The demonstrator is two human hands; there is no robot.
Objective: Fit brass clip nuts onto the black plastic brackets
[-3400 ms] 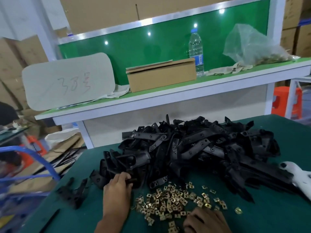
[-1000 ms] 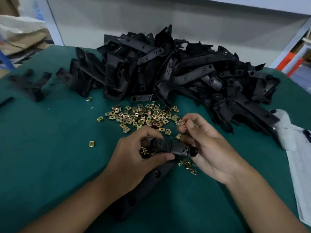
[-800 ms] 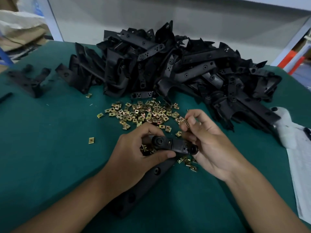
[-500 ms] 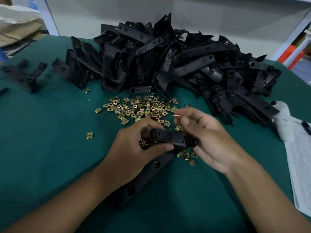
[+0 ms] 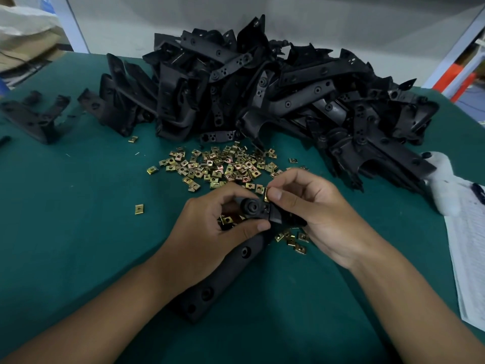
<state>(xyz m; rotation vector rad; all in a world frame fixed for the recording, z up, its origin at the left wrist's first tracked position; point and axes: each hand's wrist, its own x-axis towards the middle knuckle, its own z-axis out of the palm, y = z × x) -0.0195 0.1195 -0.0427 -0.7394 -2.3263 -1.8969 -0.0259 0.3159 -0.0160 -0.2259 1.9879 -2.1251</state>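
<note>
left hand (image 5: 210,227) fingers curl round black bracket (image 5: 236,261) lying on bench (image 5: 78,232) | right hand (image 5: 315,214) fingers pinch brass clip nut (image 5: 266,194) at bracket's end tab | best square the clip's mouth to the tab, then push straight on

Dim, even light, perhaps from overhead; soft shadows, wide-angle bending at edges, corners slightly soft.
</note>
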